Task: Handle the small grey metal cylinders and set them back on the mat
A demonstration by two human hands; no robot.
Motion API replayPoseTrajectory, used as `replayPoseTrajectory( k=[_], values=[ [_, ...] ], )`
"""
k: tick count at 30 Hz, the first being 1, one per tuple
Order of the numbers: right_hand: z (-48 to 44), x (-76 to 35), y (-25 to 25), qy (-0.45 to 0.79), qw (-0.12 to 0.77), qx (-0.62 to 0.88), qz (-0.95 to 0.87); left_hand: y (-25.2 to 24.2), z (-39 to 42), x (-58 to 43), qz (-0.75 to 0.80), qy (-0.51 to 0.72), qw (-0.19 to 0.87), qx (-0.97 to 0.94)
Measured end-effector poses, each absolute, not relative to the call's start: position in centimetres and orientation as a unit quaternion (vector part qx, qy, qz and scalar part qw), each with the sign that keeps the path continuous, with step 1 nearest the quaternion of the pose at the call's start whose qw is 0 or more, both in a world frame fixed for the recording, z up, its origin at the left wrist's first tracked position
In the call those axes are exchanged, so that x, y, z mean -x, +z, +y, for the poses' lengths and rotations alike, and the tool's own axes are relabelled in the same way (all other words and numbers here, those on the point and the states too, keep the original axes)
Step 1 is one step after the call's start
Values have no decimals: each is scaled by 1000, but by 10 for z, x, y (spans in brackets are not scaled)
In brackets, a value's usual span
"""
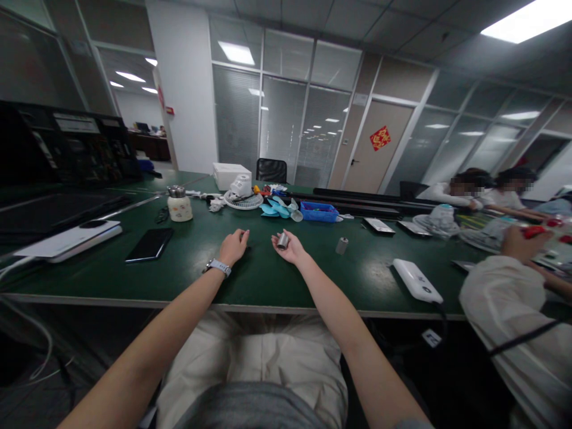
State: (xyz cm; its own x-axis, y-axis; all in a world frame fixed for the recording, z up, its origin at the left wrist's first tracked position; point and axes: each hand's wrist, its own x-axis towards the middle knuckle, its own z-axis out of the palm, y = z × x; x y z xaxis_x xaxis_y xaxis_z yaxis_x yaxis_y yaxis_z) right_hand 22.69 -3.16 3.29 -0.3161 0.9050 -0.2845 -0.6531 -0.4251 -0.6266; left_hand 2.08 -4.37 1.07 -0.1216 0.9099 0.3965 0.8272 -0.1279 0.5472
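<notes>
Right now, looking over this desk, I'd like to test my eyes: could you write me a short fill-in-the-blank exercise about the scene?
1. The right hand holds a metal cylinder; counting that one, the metal cylinders in view number ____.
2. Just behind the left hand, the person wears a ____.
3. The table is coloured ____.
4. The plastic tub beyond the hands is coloured ____.

Missing words: two; watch; green; blue.

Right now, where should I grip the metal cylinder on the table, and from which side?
Probably pinch the metal cylinder by its upper sides, coming from its left, where the right hand is: it appears upright and narrow, with a round wall to close around.
</notes>
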Motion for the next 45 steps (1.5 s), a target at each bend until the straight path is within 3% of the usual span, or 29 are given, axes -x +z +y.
replayPoseTrajectory(
  k=[45],
  values=[
    [-32, -227, 32, 796, 479, 307, -203, 15, -49, -23, 663, 352, 65, -658]
  ],
)
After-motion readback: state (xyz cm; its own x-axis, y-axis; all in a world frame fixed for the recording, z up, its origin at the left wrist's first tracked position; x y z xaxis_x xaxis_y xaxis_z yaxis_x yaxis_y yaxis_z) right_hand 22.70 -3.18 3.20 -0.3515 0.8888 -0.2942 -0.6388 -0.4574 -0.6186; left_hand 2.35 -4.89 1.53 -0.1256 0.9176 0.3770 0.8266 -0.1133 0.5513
